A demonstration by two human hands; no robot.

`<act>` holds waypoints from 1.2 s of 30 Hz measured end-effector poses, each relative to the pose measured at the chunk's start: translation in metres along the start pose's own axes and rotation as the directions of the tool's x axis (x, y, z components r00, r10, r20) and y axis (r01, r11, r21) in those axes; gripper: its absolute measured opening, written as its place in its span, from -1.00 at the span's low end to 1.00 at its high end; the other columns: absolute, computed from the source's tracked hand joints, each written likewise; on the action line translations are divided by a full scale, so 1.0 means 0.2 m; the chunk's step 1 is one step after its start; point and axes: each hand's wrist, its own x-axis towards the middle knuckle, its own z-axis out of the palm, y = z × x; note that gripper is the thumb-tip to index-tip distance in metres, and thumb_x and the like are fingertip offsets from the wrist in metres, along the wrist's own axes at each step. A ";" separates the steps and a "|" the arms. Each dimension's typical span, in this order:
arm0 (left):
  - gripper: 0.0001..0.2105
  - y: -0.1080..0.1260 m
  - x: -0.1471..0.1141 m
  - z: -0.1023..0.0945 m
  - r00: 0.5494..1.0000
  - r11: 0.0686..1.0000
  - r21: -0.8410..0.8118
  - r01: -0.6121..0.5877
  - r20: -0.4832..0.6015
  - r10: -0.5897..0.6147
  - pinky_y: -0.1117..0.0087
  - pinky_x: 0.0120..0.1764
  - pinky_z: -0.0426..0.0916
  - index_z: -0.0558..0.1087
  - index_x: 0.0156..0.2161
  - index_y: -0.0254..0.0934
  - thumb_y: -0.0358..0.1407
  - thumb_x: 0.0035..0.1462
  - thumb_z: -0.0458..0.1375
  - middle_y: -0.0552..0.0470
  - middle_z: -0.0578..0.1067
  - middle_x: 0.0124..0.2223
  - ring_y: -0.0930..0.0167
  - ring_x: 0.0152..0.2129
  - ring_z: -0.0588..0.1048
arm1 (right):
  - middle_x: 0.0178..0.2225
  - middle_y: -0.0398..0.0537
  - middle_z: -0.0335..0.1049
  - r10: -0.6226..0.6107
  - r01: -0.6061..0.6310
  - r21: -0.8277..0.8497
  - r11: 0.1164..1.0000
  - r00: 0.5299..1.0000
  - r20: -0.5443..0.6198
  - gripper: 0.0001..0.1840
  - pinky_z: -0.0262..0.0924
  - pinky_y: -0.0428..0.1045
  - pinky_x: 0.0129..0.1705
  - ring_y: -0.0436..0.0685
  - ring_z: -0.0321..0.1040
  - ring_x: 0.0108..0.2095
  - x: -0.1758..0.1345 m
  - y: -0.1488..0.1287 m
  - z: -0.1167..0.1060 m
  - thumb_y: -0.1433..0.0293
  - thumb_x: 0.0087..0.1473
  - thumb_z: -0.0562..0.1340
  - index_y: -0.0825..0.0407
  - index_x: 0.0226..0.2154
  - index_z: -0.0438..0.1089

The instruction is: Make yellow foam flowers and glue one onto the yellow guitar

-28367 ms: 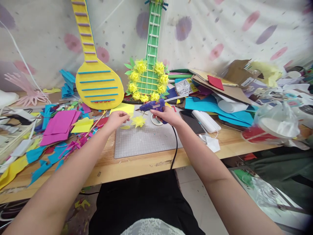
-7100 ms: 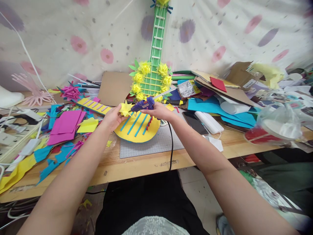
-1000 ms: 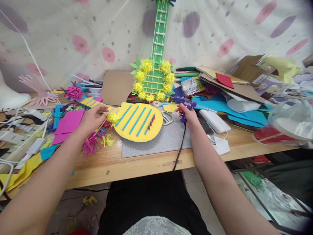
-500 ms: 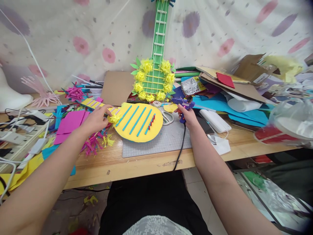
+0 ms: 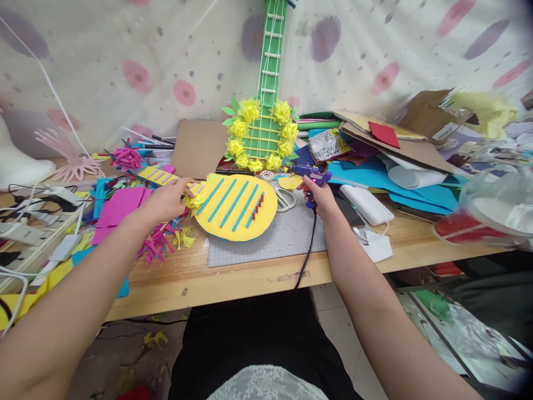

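A yellow foam guitar with blue strips lies flat on the grey cutting mat, its neck pointing to the back left. My left hand presses a small yellow paper flower onto the body's left edge, where the neck joins. My right hand grips a blue hot glue gun at the right of the guitar, over the mat's far corner, its black cord running off the table's front edge.
A green guitar ringed with yellow flowers leans on the spotted cloth behind. Scissors, a phone and a white box lie to the right. Foam sheets, cardboard and plastic bags crowd the right; pink and blue scraps and cables the left.
My left hand has slid slightly right and settled on the yellow flower at the guitar's edge. My right hand keeps the glue gun off to the right, barely moved.
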 end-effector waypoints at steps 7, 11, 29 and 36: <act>-0.36 -0.04 0.03 0.02 0.999 1.000 0.018 -0.024 0.034 0.024 0.27 -0.10 0.31 0.26 0.04 -0.19 -0.49 -0.29 -0.02 0.04 0.56 -0.19 0.23 -0.04 0.42 | -0.63 -0.16 0.30 -0.012 0.012 -0.031 0.999 1.000 0.006 -0.56 0.02 -0.16 -0.68 -0.13 0.05 -0.67 0.00 0.01 0.00 0.01 -0.22 0.33 0.05 -0.57 0.32; -0.37 -0.03 0.04 0.01 0.999 1.000 0.020 -0.021 0.046 0.020 0.29 -0.11 0.31 0.28 0.01 -0.18 -0.52 -0.31 -0.02 0.05 0.57 -0.21 0.24 -0.02 0.40 | -0.65 -0.17 0.29 -0.005 0.005 -0.018 1.000 1.000 0.003 -0.56 0.01 -0.18 -0.69 -0.14 0.04 -0.67 0.00 0.01 0.00 0.02 -0.22 0.34 0.06 -0.58 0.34; -0.36 0.05 0.05 -0.05 0.972 0.980 0.195 -0.031 0.236 -0.016 0.37 -0.09 0.29 0.19 0.08 -0.25 -0.53 -0.24 -0.05 0.00 0.52 -0.08 0.31 0.02 0.37 | -0.64 -0.16 0.30 -0.004 0.004 -0.019 1.000 1.000 0.007 -0.56 0.01 -0.18 -0.69 -0.15 0.05 -0.68 0.00 0.01 0.00 0.03 -0.24 0.35 0.07 -0.59 0.35; -0.40 0.07 0.04 -0.07 0.971 0.976 0.217 -0.019 0.236 -0.033 0.37 -0.11 0.30 0.20 0.07 -0.25 -0.53 -0.20 -0.03 0.00 0.52 -0.06 0.30 -0.01 0.39 | -0.55 -0.10 0.39 0.000 -0.001 -0.028 1.000 1.000 -0.011 -0.56 0.01 -0.17 -0.68 -0.14 0.07 -0.65 0.00 -0.01 0.01 0.03 -0.24 0.35 0.07 -0.59 0.34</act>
